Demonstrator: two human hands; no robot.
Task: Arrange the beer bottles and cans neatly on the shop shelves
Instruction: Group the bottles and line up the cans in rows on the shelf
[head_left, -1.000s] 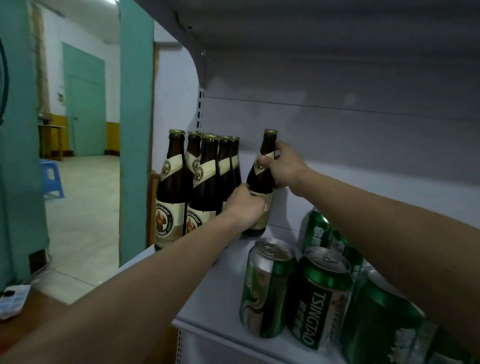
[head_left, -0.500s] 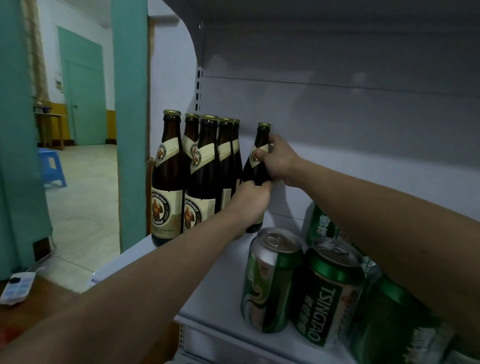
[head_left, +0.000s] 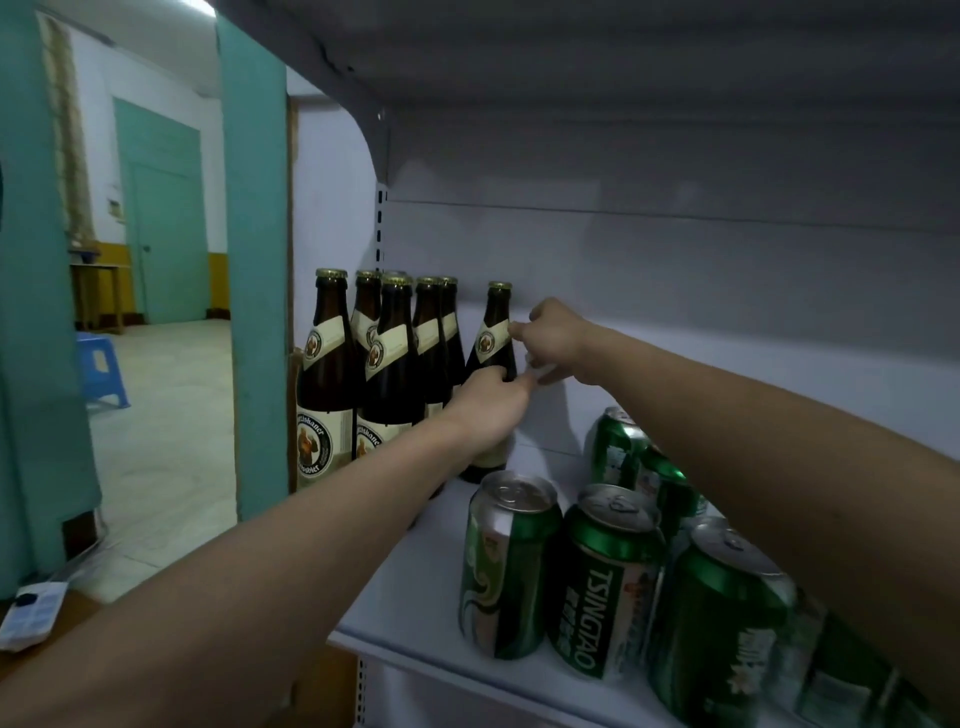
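Note:
A brown beer bottle (head_left: 494, 332) with a cream label stands at the back of the white shelf (head_left: 415, 587), just right of a tight group of several like bottles (head_left: 384, 374). My left hand (head_left: 491, 410) grips this bottle's body, thumb across its front. My right hand (head_left: 553, 340) is beside the neck, and its fingertips touch the label from the right. Green beer cans stand at the front right: one (head_left: 511, 566) is nearest the bottles, a Tsingtao can (head_left: 605, 587) is beside it, and more (head_left: 722, 634) are partly hidden under my right forearm.
The upper shelf's underside (head_left: 623, 62) hangs low over the bottle tops. Another green can (head_left: 615, 452) stands further back. Bare shelf lies between bottles and cans. A green pillar (head_left: 254, 260) borders the shelf's left end, with a blue stool (head_left: 101, 369) on the floor beyond.
The single bottle now stands closer to the group. My right hand has let go of the neck and only touches it. My left hand keeps its hold.

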